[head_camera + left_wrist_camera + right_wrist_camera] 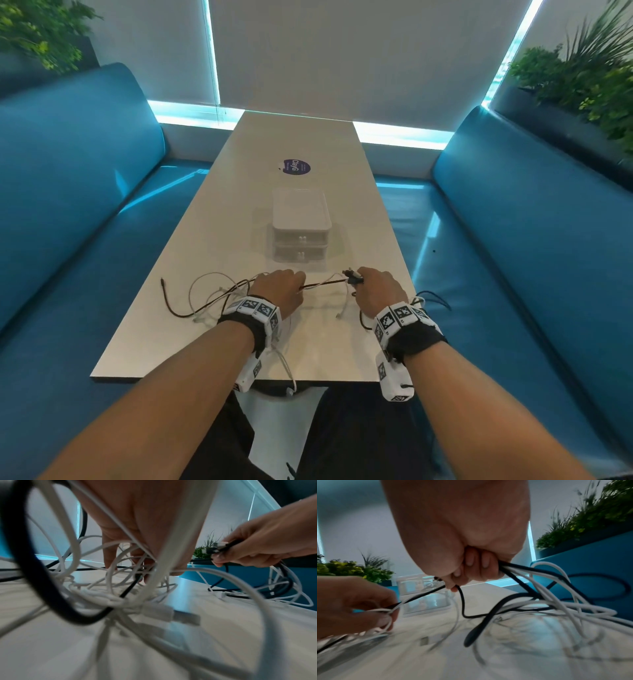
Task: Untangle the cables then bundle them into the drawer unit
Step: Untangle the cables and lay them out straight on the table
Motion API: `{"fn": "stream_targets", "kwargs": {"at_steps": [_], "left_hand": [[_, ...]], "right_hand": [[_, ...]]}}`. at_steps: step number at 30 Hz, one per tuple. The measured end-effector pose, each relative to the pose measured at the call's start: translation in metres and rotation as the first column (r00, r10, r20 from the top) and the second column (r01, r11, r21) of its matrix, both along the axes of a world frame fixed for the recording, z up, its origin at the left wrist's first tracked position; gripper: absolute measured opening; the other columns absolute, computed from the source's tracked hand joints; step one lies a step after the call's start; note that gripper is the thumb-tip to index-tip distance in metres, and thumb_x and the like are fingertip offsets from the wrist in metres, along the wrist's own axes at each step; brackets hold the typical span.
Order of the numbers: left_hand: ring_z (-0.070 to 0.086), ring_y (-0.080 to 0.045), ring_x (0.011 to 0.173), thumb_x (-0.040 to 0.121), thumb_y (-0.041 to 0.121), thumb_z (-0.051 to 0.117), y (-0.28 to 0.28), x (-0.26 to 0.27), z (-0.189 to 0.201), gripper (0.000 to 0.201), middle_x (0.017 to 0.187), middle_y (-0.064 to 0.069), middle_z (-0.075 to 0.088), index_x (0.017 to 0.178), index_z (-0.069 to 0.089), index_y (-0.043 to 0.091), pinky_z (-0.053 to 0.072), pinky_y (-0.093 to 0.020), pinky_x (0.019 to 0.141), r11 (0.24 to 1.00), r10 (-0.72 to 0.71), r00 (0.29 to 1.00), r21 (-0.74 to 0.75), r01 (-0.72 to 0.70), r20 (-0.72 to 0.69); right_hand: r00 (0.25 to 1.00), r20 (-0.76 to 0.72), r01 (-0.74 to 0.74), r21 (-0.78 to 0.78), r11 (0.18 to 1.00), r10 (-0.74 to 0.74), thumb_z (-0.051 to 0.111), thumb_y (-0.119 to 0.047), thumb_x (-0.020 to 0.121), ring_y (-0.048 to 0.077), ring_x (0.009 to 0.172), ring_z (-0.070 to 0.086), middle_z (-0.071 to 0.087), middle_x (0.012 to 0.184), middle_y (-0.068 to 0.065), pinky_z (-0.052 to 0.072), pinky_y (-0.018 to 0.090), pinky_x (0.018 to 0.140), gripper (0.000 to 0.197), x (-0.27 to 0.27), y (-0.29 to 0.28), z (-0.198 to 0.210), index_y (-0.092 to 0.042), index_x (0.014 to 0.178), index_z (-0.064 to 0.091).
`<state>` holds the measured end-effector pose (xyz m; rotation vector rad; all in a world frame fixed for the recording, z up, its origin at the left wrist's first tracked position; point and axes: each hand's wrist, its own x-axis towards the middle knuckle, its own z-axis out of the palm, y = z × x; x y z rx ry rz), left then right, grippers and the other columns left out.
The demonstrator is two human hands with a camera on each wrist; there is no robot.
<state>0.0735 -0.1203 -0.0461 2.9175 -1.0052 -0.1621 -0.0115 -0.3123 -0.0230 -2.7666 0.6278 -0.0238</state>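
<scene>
A tangle of black and white cables (209, 298) lies on the near end of the white table (308, 144). My left hand (279, 287) pinches a black and a white strand that run taut to my right hand (376, 287). The right hand grips a bunch of cables (518, 574) in its fist, with several plug ends (214, 548) sticking out past the fingers. More loops (573, 601) trail over the table's right edge. The clear two-drawer unit (301, 228) stands just beyond both hands, both drawers closed.
A purple round sticker (297, 167) lies on the table behind the drawer unit. Blue benches (85, 205) run along both sides. Plants (589, 75) stand behind the backrests. One white cable (287, 373) hangs over the near table edge.
</scene>
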Motion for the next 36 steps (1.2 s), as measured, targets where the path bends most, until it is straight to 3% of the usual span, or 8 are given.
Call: {"fn": "stream_targets", "kwargs": {"at_steps": [6,12,18,21,26,29,32,36], "left_hand": [[0.056,-0.028,0.109,0.106,0.039,0.031,0.004,0.001,-0.006,0.032,0.115,-0.006,0.057,0.124,0.053,0.023,0.044,-0.043,0.088,1.000,-0.016,1.000,0.001,0.016,0.017],[0.052,-0.028,0.114,0.106,0.039,0.032,0.001,-0.004,-0.010,0.032,0.118,-0.007,0.057,0.124,0.054,0.024,0.043,-0.044,0.092,0.998,-0.014,0.999,0.056,0.012,0.040],[0.050,-0.029,0.115,0.105,0.036,0.035,-0.001,-0.006,-0.011,0.030,0.119,-0.008,0.057,0.125,0.054,0.024,0.043,-0.045,0.093,0.993,-0.063,0.996,0.107,0.057,0.056],[0.051,-0.030,0.115,0.104,0.035,0.036,0.001,-0.004,-0.012,0.030,0.120,-0.008,0.058,0.125,0.054,0.023,0.043,-0.045,0.094,0.993,-0.042,0.998,0.112,0.035,0.057],[0.046,-0.030,0.124,0.105,0.031,0.035,0.011,0.008,-0.006,0.031,0.128,-0.010,0.052,0.129,0.049,0.017,0.042,-0.050,0.099,0.986,0.049,0.999,0.161,-0.048,0.003],[0.046,-0.031,0.123,0.103,0.029,0.039,0.022,0.015,-0.003,0.031,0.129,-0.011,0.049,0.130,0.046,0.014,0.045,-0.051,0.096,0.983,0.118,0.993,0.142,-0.113,-0.024],[0.049,-0.031,0.119,0.101,0.035,0.048,0.021,0.011,-0.002,0.034,0.127,-0.009,0.048,0.127,0.045,0.013,0.049,-0.048,0.088,0.994,0.106,0.994,0.026,-0.106,-0.019],[0.049,-0.029,0.119,0.102,0.035,0.048,0.010,0.002,-0.003,0.034,0.129,-0.008,0.048,0.128,0.044,0.014,0.048,-0.050,0.088,0.996,0.087,0.996,-0.005,-0.087,-0.016]], "right_hand": [[0.997,-0.044,0.056,-0.014,0.998,-0.056,0.048,-0.024,0.093,0.031,0.089,0.063,0.064,0.102,0.008,0.050,0.035,0.074,0.018,-0.001,-0.007,0.003,-0.023,0.103,0.063],[0.997,0.070,0.015,0.077,0.997,-0.020,0.049,-0.034,0.097,0.039,0.095,0.061,0.063,0.105,0.017,0.050,0.040,0.076,0.027,-0.003,0.007,-0.006,-0.019,0.117,0.056],[0.991,0.121,-0.074,0.117,0.990,0.060,0.048,-0.042,0.096,0.036,0.087,0.063,0.068,0.092,0.012,0.054,0.041,0.074,0.023,-0.002,0.017,-0.007,-0.024,0.103,0.060],[0.996,0.089,-0.008,0.104,0.995,-0.001,0.046,-0.035,0.096,0.036,0.086,0.062,0.065,0.095,0.013,0.054,0.042,0.075,0.020,-0.002,0.013,-0.003,-0.023,0.100,0.061],[0.988,0.006,0.155,-0.019,0.988,-0.155,0.043,-0.017,0.095,0.034,0.096,0.064,0.064,0.105,0.012,0.046,0.034,0.073,0.022,-0.014,-0.013,0.003,-0.014,0.104,0.063],[0.973,-0.022,0.229,-0.045,0.972,-0.230,0.042,-0.010,0.092,0.036,0.098,0.063,0.064,0.107,0.015,0.051,0.038,0.079,0.023,-0.022,-0.027,0.006,-0.009,0.102,0.062],[0.976,-0.061,0.203,-0.084,0.976,-0.208,0.040,-0.010,0.092,0.035,0.099,0.063,0.064,0.108,0.014,0.052,0.039,0.082,0.023,-0.024,-0.025,0.004,-0.009,0.102,0.061],[0.982,-0.053,0.176,-0.059,0.983,-0.179,0.041,-0.015,0.095,0.035,0.104,0.062,0.062,0.113,0.014,0.043,0.036,0.077,0.022,-0.019,-0.009,0.001,-0.010,0.112,0.055]]}}
